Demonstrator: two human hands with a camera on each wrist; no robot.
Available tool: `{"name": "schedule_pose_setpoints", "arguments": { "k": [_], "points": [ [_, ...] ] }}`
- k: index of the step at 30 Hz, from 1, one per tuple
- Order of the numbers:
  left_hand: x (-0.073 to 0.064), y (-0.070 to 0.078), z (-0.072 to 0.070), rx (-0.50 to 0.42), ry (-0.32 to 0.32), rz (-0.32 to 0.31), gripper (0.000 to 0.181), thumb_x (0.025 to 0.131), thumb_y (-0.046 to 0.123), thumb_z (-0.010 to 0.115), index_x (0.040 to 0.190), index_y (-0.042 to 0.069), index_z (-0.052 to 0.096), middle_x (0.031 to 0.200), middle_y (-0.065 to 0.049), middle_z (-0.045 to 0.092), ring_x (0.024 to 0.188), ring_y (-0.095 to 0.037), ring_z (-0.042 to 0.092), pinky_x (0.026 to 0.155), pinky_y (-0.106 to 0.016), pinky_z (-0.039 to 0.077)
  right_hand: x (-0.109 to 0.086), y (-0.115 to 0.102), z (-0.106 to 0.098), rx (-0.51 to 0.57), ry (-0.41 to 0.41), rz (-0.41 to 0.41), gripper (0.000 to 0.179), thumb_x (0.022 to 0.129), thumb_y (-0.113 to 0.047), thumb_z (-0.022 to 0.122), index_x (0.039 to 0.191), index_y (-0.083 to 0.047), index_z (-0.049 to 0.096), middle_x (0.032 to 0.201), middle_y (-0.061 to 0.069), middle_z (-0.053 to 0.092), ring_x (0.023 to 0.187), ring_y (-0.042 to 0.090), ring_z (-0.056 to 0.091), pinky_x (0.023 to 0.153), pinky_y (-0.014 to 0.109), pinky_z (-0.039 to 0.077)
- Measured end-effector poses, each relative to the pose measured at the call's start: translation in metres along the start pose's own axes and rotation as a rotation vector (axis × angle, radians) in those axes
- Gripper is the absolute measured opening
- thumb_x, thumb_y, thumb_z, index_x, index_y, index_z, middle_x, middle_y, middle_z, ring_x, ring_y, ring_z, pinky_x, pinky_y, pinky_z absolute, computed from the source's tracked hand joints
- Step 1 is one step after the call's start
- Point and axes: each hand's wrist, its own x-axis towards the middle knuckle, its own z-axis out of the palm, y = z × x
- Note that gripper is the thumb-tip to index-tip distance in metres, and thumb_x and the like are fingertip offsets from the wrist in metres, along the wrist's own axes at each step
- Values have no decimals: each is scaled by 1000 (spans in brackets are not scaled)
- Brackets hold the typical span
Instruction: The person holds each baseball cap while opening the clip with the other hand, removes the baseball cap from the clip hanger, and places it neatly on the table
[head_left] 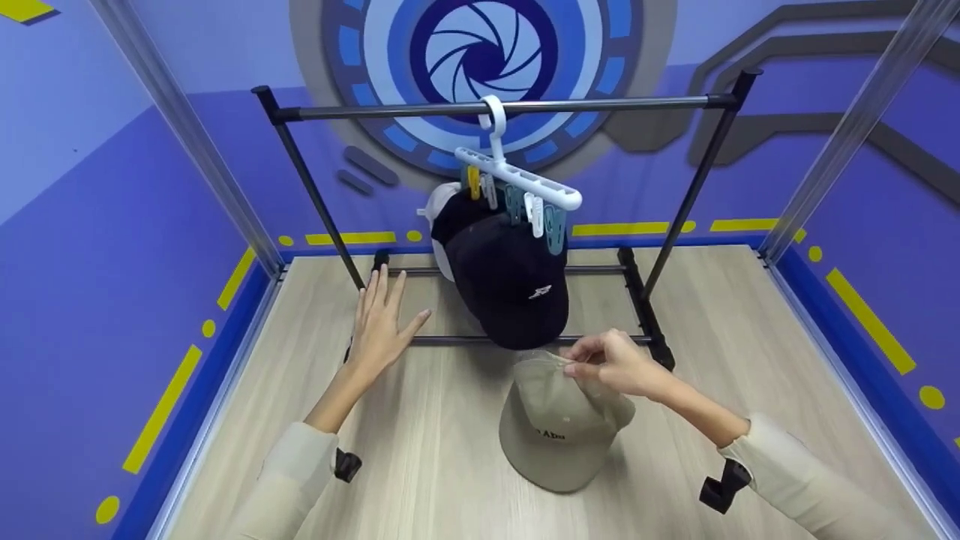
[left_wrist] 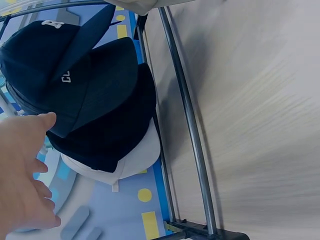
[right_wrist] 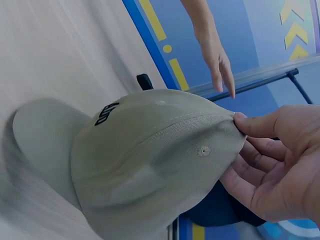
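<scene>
My right hand [head_left: 619, 364] pinches the back of an olive-khaki baseball cap [head_left: 566, 424] between thumb and fingers. The cap's brim points down toward the tabletop, and dark lettering shows on its front. In the right wrist view, the thumb [right_wrist: 255, 125] presses the fabric near an eyelet. My left hand [head_left: 379, 322] holds nothing, its fingers extended, at the left side of the rack. Dark navy caps [head_left: 514, 277] and a white cap [head_left: 440, 202] behind them hang from a white clip hanger [head_left: 525, 176]. In the left wrist view, the left hand [left_wrist: 25, 170] appears beside these caps.
A black-and-grey metal rack [head_left: 405, 110] stands on the light wood tabletop [head_left: 420, 457], its lower bars close behind the khaki cap. White, yellow and teal clips [head_left: 555, 229] line the hanger. Blue-purple panels [head_left: 135, 322] enclose the sides and back.
</scene>
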Motion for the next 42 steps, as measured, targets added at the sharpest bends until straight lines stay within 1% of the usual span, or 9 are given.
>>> {"name": "schedule_pose_setpoints", "arguments": {
  "k": [9, 12, 17, 21, 25, 29, 36, 39, 42],
  "points": [
    [-3, -2, 1, -8, 21, 6, 73, 97, 36, 68, 156, 3, 40, 166, -28, 25, 155, -46, 22, 125, -64, 17, -6, 52, -21, 61, 22, 195, 25, 96, -9, 68, 111, 10, 72, 87, 13, 73, 64, 2, 56, 54, 17, 45],
    [-5, -4, 2, -13, 30, 3, 71, 97, 34, 69, 154, 2, 42, 165, -28, 27, 155, -46, 24, 124, -63, 19, -7, 70, -27, 75, 8, 247, 29, 98, -8, 64, 117, 13, 69, 89, 10, 73, 68, 3, 58, 59, 19, 49],
    [-9, -7, 5, -29, 36, -8, 68, 96, 29, 70, 151, -1, 45, 162, -30, 31, 153, -47, 26, 122, -66, 20, -11, 90, -38, 113, -2, 340, 33, 98, -12, 63, 119, 13, 66, 95, 3, 73, 82, 5, 61, 76, 24, 54],
    [-9, -10, 6, -15, 26, -21, 66, 96, 29, 70, 150, -1, 46, 161, -30, 33, 153, -46, 27, 123, -66, 16, -15, 100, -47, 145, 41, 399, 37, 99, -16, 63, 123, 12, 64, 97, -1, 68, 83, 8, 57, 75, 24, 50],
    [-9, -12, 4, 1, 21, -27, 64, 97, 28, 70, 149, -2, 48, 161, -31, 33, 153, -46, 27, 125, -65, 13, -19, 111, -55, 153, 96, 441, 42, 101, -20, 61, 128, 12, 60, 104, 0, 66, 89, 10, 53, 76, 27, 47],
    [-10, -14, 1, 3, 16, -31, 62, 97, 26, 69, 149, -2, 48, 161, -30, 33, 152, -47, 29, 125, -65, 13, -22, 124, -63, 152, 142, 461, 43, 103, -20, 59, 131, 13, 59, 116, 7, 67, 98, 9, 56, 84, 26, 49],
    [-10, -16, 1, 13, 1, -41, 60, 97, 26, 69, 149, 1, 50, 161, -29, 34, 152, -47, 29, 124, -66, 11, -30, 135, -71, 132, 205, 474, 42, 102, -19, 60, 131, 12, 60, 110, 2, 69, 90, 1, 57, 78, 22, 51],
    [-10, -16, -1, 13, -13, -48, 60, 97, 26, 69, 149, 3, 50, 162, -30, 33, 152, -48, 28, 124, -67, 9, -33, 136, -73, 102, 222, 470, 42, 102, -19, 60, 131, 12, 60, 118, 10, 71, 92, -2, 60, 79, 21, 52],
    [-10, -17, -3, 12, -39, -50, 61, 98, 27, 68, 149, 2, 49, 162, -32, 31, 152, -50, 26, 124, -68, 6, -34, 137, -75, 83, 237, 462, 43, 102, -19, 60, 131, 13, 60, 118, 11, 72, 90, -4, 60, 78, 19, 53]
  ]
}}
